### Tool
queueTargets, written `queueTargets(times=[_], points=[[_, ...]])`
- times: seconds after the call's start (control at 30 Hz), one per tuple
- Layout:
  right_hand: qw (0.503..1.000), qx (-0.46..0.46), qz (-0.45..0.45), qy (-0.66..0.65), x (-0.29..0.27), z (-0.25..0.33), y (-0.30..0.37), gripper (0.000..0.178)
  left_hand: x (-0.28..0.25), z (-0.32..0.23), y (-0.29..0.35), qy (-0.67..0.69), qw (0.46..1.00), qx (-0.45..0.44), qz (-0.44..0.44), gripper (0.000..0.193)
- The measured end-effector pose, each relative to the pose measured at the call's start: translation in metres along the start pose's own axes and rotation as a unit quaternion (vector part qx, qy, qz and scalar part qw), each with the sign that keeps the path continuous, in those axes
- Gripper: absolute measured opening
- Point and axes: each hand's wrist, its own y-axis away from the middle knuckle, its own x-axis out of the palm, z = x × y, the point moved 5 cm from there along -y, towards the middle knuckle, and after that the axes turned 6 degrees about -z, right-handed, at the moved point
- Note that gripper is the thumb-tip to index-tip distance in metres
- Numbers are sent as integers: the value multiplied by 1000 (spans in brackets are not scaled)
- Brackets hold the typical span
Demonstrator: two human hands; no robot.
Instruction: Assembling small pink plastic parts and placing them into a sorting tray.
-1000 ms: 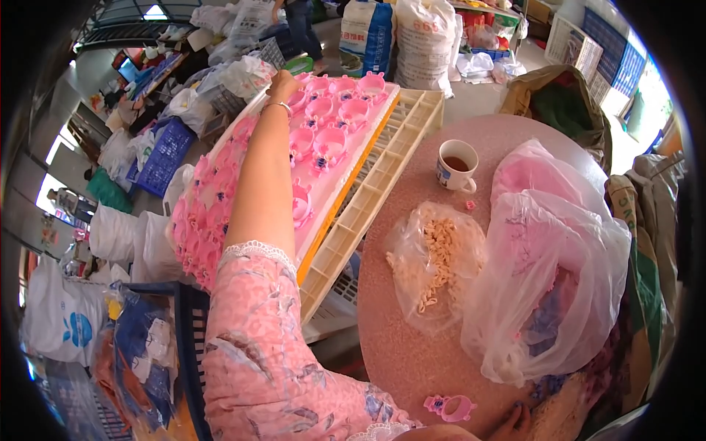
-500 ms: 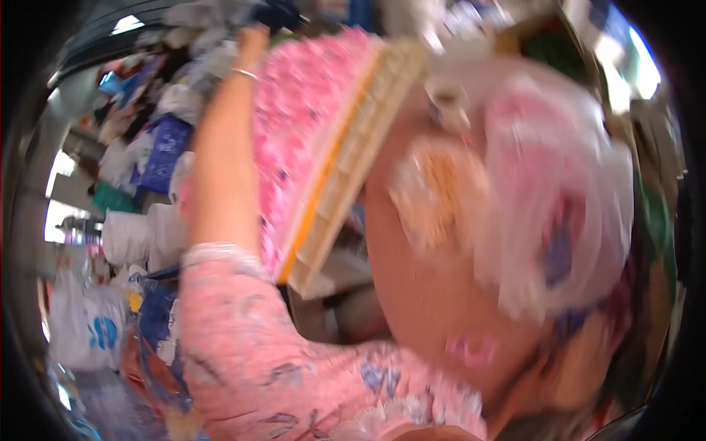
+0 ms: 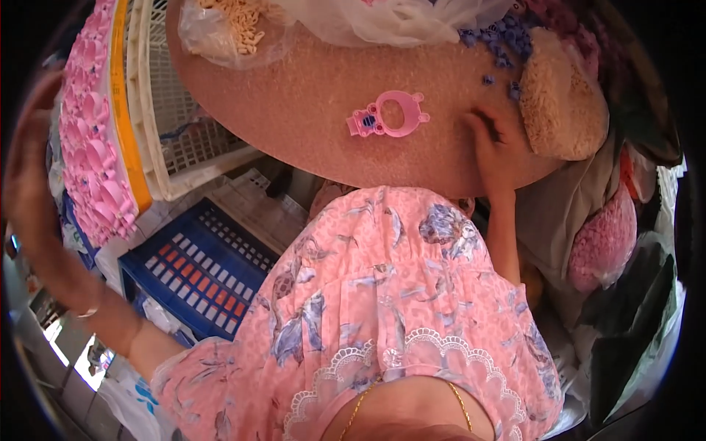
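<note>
On the brown round table lies a pink plastic piece (image 3: 401,114) with a round ring, small ear-like knobs and a blue bit on its narrow end. My right hand (image 3: 494,151) rests at the table edge to its right, thumb apart from the curled fingers, with nothing visible in it. Beside that hand sits a clear bag of small beige parts (image 3: 562,103), with loose blue parts (image 3: 504,44) behind it. At the far left my left hand (image 3: 33,140) is smeared by motion, next to a heap of similar pink pieces (image 3: 92,154); its grip is unclear.
A cream plastic crate (image 3: 151,140) with an orange strip stands against the table (image 3: 294,95). Below it is a blue slotted basket (image 3: 198,264). Another bag of beige parts (image 3: 235,29) and a whitish plastic bag (image 3: 382,22) lie at the back. Pink bagged parts (image 3: 603,242) hang right.
The view has swung down and right toward the table. My left arm, earlier stretched over the pink heap, is now bent at the left edge. My right hand has come clearly into view.
</note>
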Motion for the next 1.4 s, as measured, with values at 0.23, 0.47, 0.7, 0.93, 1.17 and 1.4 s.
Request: queueTargets(times=[0.23,0.47,0.7,0.93,1.17,1.4], points=[[988,-67,133,-39,34,32,12,26,222,-87,119,149,988,10,41,52],[971,-146,-66,180,-20,6,-25,21,296,-103,128,115,993,-11,-28,62],[971,-121,-94,186,-12,19,-30,21,285,-84,137,87,989,-88,-82,65],[970,-205,131,-33,68,111,-32,28,282,-83,143,69,988,-109,-89,65],[829,-501,225,103,219,185,-48,27,282,-96,146,84,984,-104,-118,54],[811,-507,225,187,265,153,-68,18,297,-79,152,120,969,-162,-141,55]])
